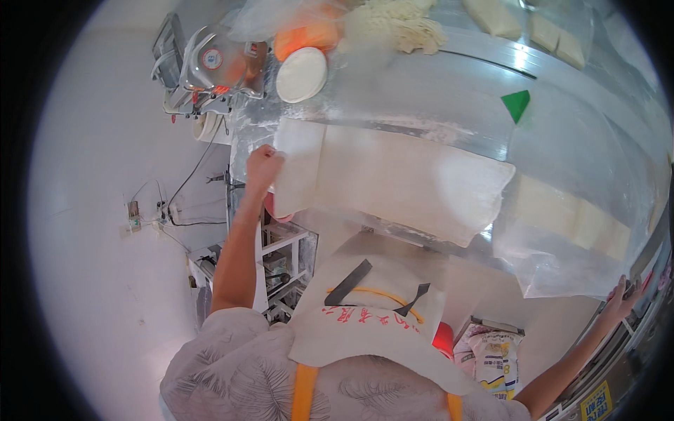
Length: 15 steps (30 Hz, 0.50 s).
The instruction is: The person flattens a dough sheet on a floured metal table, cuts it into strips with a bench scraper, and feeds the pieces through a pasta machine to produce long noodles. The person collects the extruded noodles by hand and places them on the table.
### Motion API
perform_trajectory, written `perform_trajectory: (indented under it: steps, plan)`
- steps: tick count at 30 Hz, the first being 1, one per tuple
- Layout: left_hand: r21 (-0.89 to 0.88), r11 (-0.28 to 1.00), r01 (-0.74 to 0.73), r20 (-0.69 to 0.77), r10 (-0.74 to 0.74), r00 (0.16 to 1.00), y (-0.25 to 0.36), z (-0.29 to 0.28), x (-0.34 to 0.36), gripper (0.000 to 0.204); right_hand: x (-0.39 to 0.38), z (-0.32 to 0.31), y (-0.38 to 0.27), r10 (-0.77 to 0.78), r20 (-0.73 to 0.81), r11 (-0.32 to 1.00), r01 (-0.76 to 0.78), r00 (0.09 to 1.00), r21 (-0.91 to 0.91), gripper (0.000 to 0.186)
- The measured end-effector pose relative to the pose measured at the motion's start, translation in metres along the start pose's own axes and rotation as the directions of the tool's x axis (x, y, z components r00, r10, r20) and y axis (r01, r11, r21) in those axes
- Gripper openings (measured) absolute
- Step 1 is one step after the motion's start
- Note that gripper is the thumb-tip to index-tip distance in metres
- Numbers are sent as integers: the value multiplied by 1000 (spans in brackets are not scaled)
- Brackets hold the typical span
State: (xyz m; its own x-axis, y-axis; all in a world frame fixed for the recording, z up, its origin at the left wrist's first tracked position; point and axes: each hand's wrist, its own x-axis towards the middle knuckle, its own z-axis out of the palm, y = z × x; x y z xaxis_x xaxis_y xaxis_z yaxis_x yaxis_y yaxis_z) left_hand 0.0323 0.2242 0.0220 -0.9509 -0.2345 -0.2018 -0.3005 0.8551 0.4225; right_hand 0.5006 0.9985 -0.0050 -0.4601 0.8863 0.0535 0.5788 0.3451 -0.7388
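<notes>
A wide, pale dough sheet (400, 175) lies across the metal counter in front of me, with a crease near its left end. My left hand (265, 167) is at that end, its fingers closed on the sheet's left edge. Far out to the right, my right hand (619, 303) curls round something small and dark at the counter's edge, too blurred to name. Close to that hand, clear plastic film (562, 284) covers a pale yellowish slab (570, 214).
A green triangular scraper (516, 106) lies beyond the sheet. Farther back are a white round lid (302, 75), an orange bag (307, 38), a heap of dough strips (393, 27) and more dough pieces (554, 38). A metal machine (225, 62) stands back left. Printed sacks (495, 361) sit below the counter.
</notes>
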Motion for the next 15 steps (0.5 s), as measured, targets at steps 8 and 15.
perform_trajectory:
  steps: [8,15]
  plan:
    - [-408,912,34,117,15,993,-138,-81,132,14,-221,210,-268,204,401,932,-303,893,201,15]
    - [-460,886,50,270,86,959,-284,-15,244,10,-436,402,-433,101,722,975,-213,685,65,20]
